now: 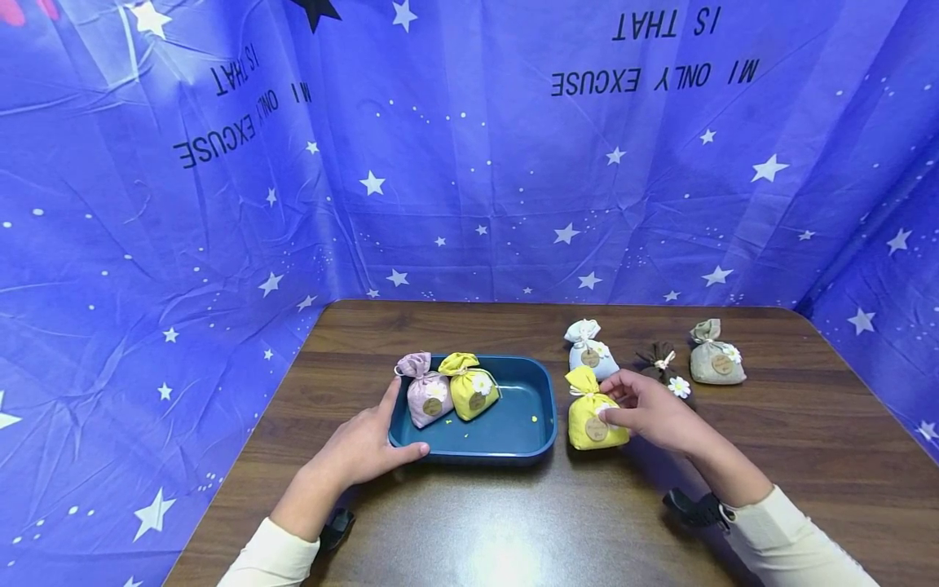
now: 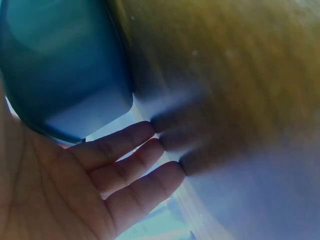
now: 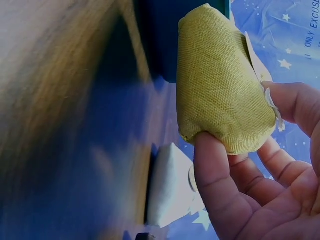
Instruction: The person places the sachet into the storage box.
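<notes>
My right hand (image 1: 656, 412) pinches a yellow drawstring sachet (image 1: 592, 430) by its side, just right of the blue tray (image 1: 526, 455). In the right wrist view the thumb and fingers grip that yellow sachet (image 3: 222, 85) from both sides. My left hand (image 1: 359, 440) rests against the tray's left end, its thumb at the near-left corner. The left wrist view shows the fingers (image 2: 145, 187) fairly straight beside the tray (image 2: 65, 65). A pink sachet (image 1: 424, 399) and another yellow sachet (image 1: 469, 395) lie inside the tray, toward its left side.
Behind the right hand lie a white sachet (image 1: 587, 352), a dark brown sachet (image 1: 656, 363), partly hidden by the hand, and a grey-beige sachet (image 1: 715, 363). They sit on a brown wooden table (image 1: 440, 522). A blue star-printed curtain (image 1: 469, 163) hangs around the table.
</notes>
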`<state>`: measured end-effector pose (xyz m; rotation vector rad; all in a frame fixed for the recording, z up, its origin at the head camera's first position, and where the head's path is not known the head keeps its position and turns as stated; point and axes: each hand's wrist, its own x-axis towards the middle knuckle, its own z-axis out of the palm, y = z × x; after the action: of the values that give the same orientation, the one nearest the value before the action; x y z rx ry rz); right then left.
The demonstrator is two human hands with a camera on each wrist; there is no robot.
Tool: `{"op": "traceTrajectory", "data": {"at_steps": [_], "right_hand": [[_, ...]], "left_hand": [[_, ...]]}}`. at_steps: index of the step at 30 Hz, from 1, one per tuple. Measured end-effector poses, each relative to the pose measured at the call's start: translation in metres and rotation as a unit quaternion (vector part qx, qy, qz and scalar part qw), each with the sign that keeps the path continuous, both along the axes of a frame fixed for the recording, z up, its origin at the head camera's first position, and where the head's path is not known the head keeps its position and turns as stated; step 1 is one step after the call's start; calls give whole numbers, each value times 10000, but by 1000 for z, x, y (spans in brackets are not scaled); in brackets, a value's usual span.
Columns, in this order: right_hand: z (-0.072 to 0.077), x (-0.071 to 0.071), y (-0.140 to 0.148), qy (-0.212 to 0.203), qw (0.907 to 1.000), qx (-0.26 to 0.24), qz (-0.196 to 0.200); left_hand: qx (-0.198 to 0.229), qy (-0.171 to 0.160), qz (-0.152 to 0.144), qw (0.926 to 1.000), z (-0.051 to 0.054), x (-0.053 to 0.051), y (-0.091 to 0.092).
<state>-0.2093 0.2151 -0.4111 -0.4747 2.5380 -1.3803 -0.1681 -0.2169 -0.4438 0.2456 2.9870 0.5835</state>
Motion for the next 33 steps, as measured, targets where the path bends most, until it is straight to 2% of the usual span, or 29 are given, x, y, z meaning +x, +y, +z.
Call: {"op": "traceTrajectory", "data": {"at_steps": [12, 22, 33], "right_hand": [[16, -6, -12, 218, 9994, -259, 113], [24, -16, -20, 417, 9987, -150, 266], [34, -22, -30, 453, 9985, -189, 234]], "left_hand": [[36, -27, 5, 10000, 1, 0, -1], [-13, -47, 38, 10000, 0, -1, 0], [-7, -45, 41, 10000, 1, 0, 1]]}}
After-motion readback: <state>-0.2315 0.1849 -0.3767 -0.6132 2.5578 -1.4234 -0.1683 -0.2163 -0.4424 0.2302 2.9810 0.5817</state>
